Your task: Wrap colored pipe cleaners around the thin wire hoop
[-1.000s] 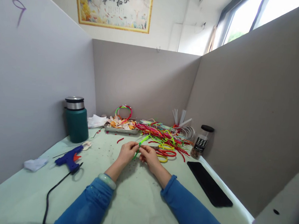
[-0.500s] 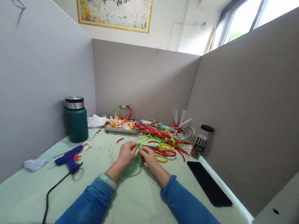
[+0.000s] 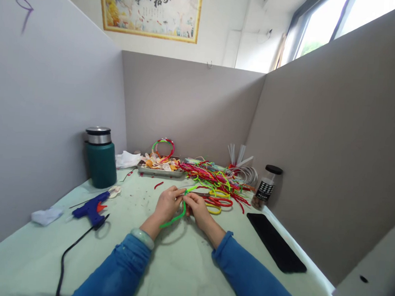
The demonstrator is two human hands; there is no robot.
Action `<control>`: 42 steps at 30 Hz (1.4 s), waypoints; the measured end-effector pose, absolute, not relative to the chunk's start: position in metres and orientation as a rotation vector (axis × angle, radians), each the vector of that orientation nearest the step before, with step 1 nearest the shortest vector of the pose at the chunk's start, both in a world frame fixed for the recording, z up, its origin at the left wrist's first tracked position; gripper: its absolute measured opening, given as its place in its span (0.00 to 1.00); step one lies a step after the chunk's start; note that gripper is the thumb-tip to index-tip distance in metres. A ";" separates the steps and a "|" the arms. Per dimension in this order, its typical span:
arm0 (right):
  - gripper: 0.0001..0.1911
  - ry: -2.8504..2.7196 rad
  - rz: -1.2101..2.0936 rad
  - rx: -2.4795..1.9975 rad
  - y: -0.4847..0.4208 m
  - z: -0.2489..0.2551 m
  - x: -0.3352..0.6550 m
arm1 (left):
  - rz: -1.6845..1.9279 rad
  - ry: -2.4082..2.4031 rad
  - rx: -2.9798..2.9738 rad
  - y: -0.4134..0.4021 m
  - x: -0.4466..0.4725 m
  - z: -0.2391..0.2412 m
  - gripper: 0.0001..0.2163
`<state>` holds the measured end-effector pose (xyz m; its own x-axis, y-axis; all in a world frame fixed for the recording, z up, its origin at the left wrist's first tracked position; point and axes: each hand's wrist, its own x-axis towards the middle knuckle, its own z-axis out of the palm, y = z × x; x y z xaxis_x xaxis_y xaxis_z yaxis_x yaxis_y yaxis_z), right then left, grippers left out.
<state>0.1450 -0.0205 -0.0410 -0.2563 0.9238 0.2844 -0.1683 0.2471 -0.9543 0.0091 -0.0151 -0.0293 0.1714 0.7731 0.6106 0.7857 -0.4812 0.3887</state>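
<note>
Both of my hands meet over the middle of the pale green table (image 3: 181, 265), pinching one green pipe cleaner (image 3: 174, 217). My left hand (image 3: 166, 203) is closed on its upper part, and my right hand (image 3: 194, 206) is closed on it just beside. The stem's loose end curves down and to the left below my hands, while its upper tip points toward the pile of red, yellow and green pipe cleaners (image 3: 215, 179) behind. Red-handled scissors (image 3: 219, 201) lie right of my right hand.
A blue glue gun (image 3: 92, 209) with black cord lies at the left, near a white tissue (image 3: 46, 216). A dark green flask (image 3: 100, 157) stands at the back left. A metal tray (image 3: 162, 165) of scraps, a black-lidded jar (image 3: 266, 186) and a black mat (image 3: 275, 243) are also here.
The green pipe cleaner's loose end has swung down and leftward into a curve below my hands. Both hands stayed almost in place, still pinching it.
</note>
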 end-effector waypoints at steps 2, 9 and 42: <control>0.14 -1.431 1.263 -0.747 -0.021 -0.040 0.145 | -1.226 -1.604 -2.379 -0.015 0.009 -0.028 0.13; 0.16 -1.254 1.301 -0.771 -0.010 -0.048 0.144 | -1.228 -1.693 -2.394 -0.019 0.011 -0.022 0.13; 0.14 -1.161 1.371 -0.715 -0.007 -0.049 0.148 | -1.545 -1.968 -2.533 -0.024 0.015 -0.015 0.19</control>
